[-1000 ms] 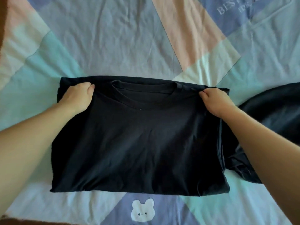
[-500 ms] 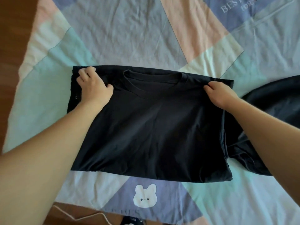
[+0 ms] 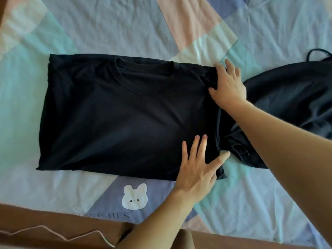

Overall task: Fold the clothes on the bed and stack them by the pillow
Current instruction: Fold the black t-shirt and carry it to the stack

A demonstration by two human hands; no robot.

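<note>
While the black tee [image 3: 125, 112] lies flat and folded into a wide rectangle, collar up and toward the far side, it sits on my patchwork bedsheet [image 3: 107, 24] of pastel blue, mint and pink panels, pretty wrinkly. Just off its near edge there's a little white bunny print [image 3: 135, 197], and past the mattress edge you can see brown floor [image 3: 45, 220] with a thin pale cable [image 3: 59, 234] snaking across it. My left hand [image 3: 198, 169] lies flat on the tee's near right corner, fingers spread. My right hand [image 3: 229, 87] presses the far right corner, fingers splayed out too. A second dark garment [image 3: 291, 94] is bunched up just right of the tee, under my right forearm.
</note>
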